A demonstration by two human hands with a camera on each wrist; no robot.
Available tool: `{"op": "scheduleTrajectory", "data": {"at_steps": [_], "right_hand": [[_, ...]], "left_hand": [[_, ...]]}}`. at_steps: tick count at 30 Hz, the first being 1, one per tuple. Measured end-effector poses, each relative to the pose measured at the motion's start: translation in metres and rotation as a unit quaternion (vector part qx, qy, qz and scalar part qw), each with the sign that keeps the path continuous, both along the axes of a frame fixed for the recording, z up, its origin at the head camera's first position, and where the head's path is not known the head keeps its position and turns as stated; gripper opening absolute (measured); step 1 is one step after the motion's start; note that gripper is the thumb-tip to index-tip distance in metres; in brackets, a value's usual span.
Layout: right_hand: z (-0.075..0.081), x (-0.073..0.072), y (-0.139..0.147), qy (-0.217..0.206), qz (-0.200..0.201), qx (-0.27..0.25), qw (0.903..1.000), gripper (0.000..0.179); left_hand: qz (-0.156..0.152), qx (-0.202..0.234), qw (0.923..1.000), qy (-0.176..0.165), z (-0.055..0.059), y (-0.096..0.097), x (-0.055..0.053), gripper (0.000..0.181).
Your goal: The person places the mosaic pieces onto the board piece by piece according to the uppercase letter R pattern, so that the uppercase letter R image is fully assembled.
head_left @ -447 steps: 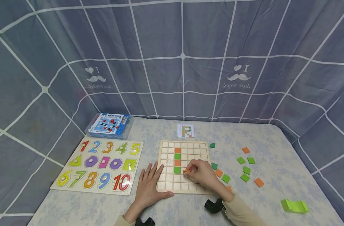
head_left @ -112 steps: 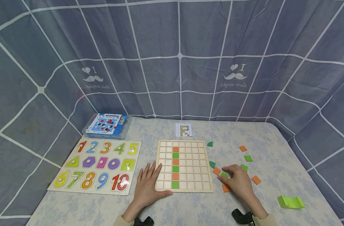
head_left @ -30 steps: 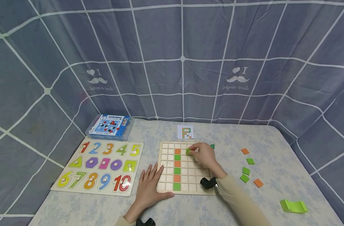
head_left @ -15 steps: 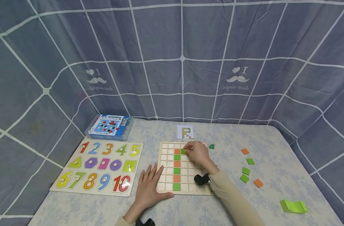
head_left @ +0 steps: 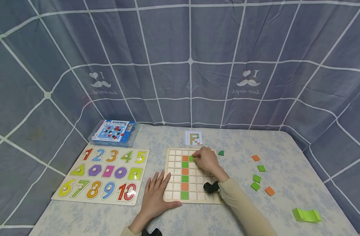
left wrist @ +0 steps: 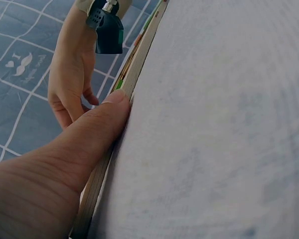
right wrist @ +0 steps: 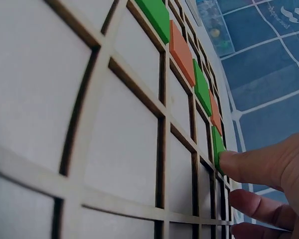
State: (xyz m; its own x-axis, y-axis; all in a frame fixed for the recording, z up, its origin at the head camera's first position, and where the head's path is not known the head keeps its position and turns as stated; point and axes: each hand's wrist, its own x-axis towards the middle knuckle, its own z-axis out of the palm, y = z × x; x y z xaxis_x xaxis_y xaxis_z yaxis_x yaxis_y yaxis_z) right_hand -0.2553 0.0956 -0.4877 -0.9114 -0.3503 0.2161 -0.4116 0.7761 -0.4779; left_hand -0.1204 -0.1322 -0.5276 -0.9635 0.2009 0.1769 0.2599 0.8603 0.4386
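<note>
My left hand (head_left: 157, 196) lies spread at the lower left corner of the wooden grid board (head_left: 173, 178), its thumb (left wrist: 97, 119) against the front edge in the left wrist view. Several orange and green square tiles run down one column, from an orange tile (head_left: 185, 158) near the top to a green one (head_left: 184, 195) at the bottom. With thumb and finger, my right hand (head_left: 207, 160) pinches a green square tile (head_left: 191, 158) at the cell right of the top orange tile. In the right wrist view the thumb touches this green tile (right wrist: 218, 147); other fingers curl below.
Behind the board lies a pattern card (head_left: 193, 138). Loose square tiles (head_left: 261, 168), a dark green quarter-round (head_left: 221, 153) and a lime green block (head_left: 307, 215) are on the right. A number puzzle board (head_left: 101, 175) and a plastic box (head_left: 114, 132) occupy the left.
The column has gained an orange and a green tile at its lower end. Over the last second my right hand has carried a green tile left beside the top orange one. My left hand stays put.
</note>
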Motion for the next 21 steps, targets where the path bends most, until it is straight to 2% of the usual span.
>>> {"op": "scheduleTrajectory", "data": {"at_steps": [6,11,16,21], "right_hand": [[0.000,0.002,0.002,0.000,0.000,0.004,1.0000,0.012],[0.002,0.004,0.003,-0.020,0.015,-0.009,0.9997,0.015],[0.002,0.001,0.004,-0.028,0.033,-0.018,0.9989,0.015],[0.001,-0.003,0.011,-0.022,0.031,-0.035,0.9987,0.019]], "left_hand": [[-0.001,-0.001,1.0000,0.000,0.000,0.000,0.000,0.107],[-0.002,-0.003,1.0000,-0.001,0.001,-0.001,0.000,0.107],[-0.001,-0.005,1.0000,0.002,0.001,-0.001,0.001,0.107],[-0.003,-0.003,1.0000,0.001,0.002,0.000,0.001,0.107]]}}
